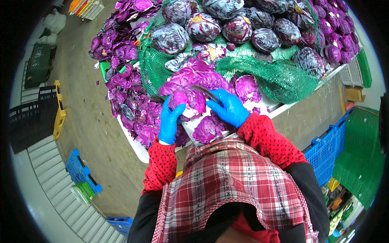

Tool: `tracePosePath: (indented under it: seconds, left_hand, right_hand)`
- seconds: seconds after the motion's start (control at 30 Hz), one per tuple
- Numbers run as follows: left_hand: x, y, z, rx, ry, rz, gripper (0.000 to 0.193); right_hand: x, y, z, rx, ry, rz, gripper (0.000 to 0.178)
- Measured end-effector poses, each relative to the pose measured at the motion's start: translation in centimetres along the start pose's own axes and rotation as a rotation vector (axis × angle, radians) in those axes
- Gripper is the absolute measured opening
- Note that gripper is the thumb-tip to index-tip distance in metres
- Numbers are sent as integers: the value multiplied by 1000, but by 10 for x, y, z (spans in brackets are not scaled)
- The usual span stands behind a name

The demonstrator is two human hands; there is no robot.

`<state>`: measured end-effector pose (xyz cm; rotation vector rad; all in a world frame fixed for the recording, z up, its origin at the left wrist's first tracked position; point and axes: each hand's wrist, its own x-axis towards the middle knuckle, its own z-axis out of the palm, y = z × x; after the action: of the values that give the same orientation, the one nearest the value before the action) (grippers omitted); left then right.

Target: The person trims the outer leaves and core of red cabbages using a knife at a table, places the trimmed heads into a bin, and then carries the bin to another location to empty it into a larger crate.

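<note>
A partly peeled red cabbage [191, 101] sits between the hands near the worktop's [139, 152] close edge. The blue-gloved left hand [171, 120] cups its left side; the right hand [230, 108] grips what looks like a knife [206, 92] at its upper right. Loose purple leaves [125, 91] lie leftward; green netting [279, 80] spreads beyond.

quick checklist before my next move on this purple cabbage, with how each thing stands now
1. Left hand gloved and against the cabbage: ok
2. Right hand gloved and gripping the knife: ok
3. Knife apart from the left hand: ok
4. Work area free of loose leaves: not ok, they crowd the left hand
5. Knife's edge sharp: cannot tell
</note>
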<state>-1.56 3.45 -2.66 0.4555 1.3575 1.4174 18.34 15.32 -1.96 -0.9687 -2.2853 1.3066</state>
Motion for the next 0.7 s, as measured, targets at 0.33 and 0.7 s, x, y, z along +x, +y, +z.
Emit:
tracePosePath:
  seconds: [0.33, 0.7]
  left_hand:
    - [-20, 17, 37, 981, 126, 556, 86]
    - [-10, 3, 38, 1236, 245, 391, 106]
  right_hand:
    - [-2, -1, 14, -281, 11, -7, 53]
    - [-14, -18, 13, -427, -109, 106, 69]
